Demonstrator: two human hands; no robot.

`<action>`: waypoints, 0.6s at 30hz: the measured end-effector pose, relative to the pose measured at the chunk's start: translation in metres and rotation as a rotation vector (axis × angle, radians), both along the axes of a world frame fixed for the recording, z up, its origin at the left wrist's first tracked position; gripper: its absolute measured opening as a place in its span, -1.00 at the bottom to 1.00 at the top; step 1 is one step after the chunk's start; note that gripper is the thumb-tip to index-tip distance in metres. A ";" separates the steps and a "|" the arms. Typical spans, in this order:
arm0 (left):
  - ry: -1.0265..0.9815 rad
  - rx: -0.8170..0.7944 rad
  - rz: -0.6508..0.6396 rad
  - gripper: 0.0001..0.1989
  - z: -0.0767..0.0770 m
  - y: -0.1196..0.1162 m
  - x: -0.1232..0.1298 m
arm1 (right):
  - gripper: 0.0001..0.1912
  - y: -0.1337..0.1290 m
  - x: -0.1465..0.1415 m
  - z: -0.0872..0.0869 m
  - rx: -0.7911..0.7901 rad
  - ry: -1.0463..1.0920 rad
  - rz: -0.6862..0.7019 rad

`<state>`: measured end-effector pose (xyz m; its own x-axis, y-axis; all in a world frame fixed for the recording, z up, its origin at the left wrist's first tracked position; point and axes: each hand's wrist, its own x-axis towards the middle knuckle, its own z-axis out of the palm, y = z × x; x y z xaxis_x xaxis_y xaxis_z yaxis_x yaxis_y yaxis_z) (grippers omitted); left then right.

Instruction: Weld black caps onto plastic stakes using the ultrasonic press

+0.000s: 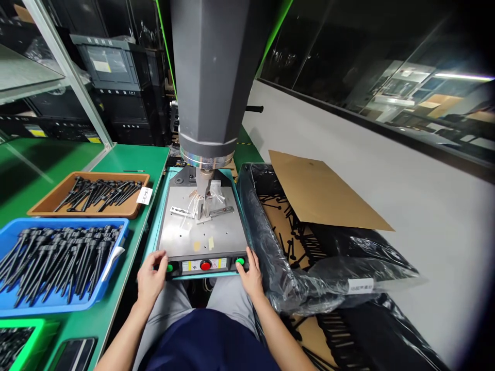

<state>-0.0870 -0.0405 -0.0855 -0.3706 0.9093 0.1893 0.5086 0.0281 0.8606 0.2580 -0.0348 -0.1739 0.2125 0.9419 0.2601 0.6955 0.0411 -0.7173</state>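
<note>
My left hand [151,278] rests at the front left corner of a press machine's base, thumb side by a green button [169,268]. At the opposite corner, my right hand [252,278] has its thumb at the other green button [240,261] and its fingers stretched along the base's side. A red button [205,265] sits between them on the front panel. Above the metal work plate [228,239], the machine's pointed tool head [204,183] reaches down to a small metal fixture [201,208]. Thin white strands lie around the fixture; any part inside it cannot be made out.
On the green bench at left stand a brown tray [141,210] and a blue tray [122,232] of black bolt-like parts, a green bin [42,325] and a phone [73,355]. A plastic-lined box [266,257] with cardboard [328,196] stands close on the right.
</note>
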 end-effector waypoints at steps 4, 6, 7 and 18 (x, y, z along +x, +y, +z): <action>-0.296 -0.085 -0.241 -0.63 0.011 0.021 0.035 | -0.34 0.000 -0.001 0.001 -0.015 0.014 0.006; -0.437 -0.104 -0.290 -0.58 0.012 0.033 0.051 | -0.34 0.000 0.000 0.002 -0.020 0.022 0.019; -0.497 -0.105 -0.296 -0.54 0.012 0.040 0.058 | -0.35 0.000 0.000 0.003 -0.019 0.025 0.024; -0.602 0.053 -0.243 -0.53 0.049 0.092 0.088 | -0.37 0.001 -0.001 0.009 0.016 0.061 0.016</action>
